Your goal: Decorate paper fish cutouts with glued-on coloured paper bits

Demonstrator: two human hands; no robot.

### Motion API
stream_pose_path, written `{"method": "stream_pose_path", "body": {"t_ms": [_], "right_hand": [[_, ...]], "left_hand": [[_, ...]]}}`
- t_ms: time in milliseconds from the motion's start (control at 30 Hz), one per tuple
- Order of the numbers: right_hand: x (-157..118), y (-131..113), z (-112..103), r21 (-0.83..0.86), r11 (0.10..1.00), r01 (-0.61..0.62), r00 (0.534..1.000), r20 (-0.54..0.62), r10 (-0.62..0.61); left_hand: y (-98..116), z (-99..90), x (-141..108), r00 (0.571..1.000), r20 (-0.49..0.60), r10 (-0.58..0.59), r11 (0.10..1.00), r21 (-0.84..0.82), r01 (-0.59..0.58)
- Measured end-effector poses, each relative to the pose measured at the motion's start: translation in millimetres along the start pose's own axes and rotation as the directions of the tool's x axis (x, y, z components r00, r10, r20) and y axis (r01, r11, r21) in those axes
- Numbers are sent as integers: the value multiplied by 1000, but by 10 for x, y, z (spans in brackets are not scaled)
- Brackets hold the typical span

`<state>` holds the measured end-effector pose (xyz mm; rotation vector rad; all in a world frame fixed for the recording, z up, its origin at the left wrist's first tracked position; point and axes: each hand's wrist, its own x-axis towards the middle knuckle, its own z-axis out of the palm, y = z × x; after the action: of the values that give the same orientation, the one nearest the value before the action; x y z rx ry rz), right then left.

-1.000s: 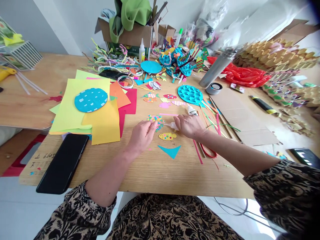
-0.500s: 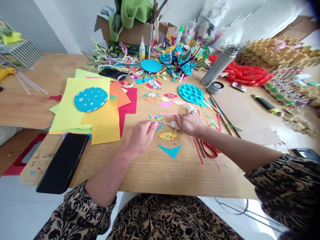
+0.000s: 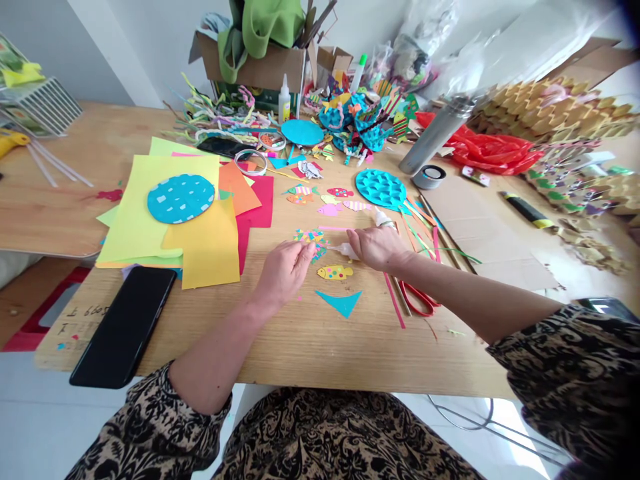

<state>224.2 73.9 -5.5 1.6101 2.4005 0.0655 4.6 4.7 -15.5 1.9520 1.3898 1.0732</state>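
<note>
My left hand [image 3: 286, 272] is pinched at the edge of a small pile of colored paper bits [image 3: 320, 250]; whatever its fingertips hold is too small to make out. Fingers of my right hand [image 3: 377, 248] wrap round a white glue bottle [image 3: 345, 250], its thin nozzle pointing left at the left fingertips. Just below the nozzle lies a yellow paper fish [image 3: 334, 273] with colored dots. Nearer the front edge is a blue paper triangle [image 3: 343, 303]. Several small paper fish, a pink one [image 3: 330, 210] among them, lie beyond the hands.
A black phone [image 3: 125, 327] and yellow paper sheets [image 3: 133, 200] lie at the left. Red-handled scissors [image 3: 420, 300] and paper strips are beside my right forearm. Farther back are a blue textured disc [image 3: 381, 189], a metal flask [image 3: 437, 137] and a cardboard box [image 3: 270, 67].
The view has shifted very slightly. Both hands keep nearly the same place and hold, with the glue nozzle still at the left fingertips.
</note>
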Motion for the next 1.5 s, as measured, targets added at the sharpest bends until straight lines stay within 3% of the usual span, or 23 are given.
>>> {"method": "stream_pose_path", "body": {"t_ms": [533, 800, 967, 1167, 1333, 1500], "right_hand": [[-90, -9, -50, 26, 1000, 1, 998, -59, 1], [-178, 134, -79, 222, 974, 51, 993, -114, -26], [-292, 183, -183, 392, 918, -53, 997, -30, 71], [-461, 181, -235, 604, 788, -121, 991, 26, 132], [-545, 199, -260, 717, 687, -118, 990, 138, 26], [-548, 263, -266, 654, 754, -65, 974, 204, -94]], "left_hand": [[13, -3, -6, 1000, 19, -5, 1000, 14, 4], [-13, 9, 4, 999, 21, 29, 999, 37, -30], [-4, 28, -7, 989, 63, 134, 989, 49, -137], [4, 44, -39, 986, 85, 142, 986, 72, -148], [-16, 61, -41, 983, 96, 157, 982, 89, -165], [-30, 70, -34, 976, 123, 179, 975, 107, -192]]}}
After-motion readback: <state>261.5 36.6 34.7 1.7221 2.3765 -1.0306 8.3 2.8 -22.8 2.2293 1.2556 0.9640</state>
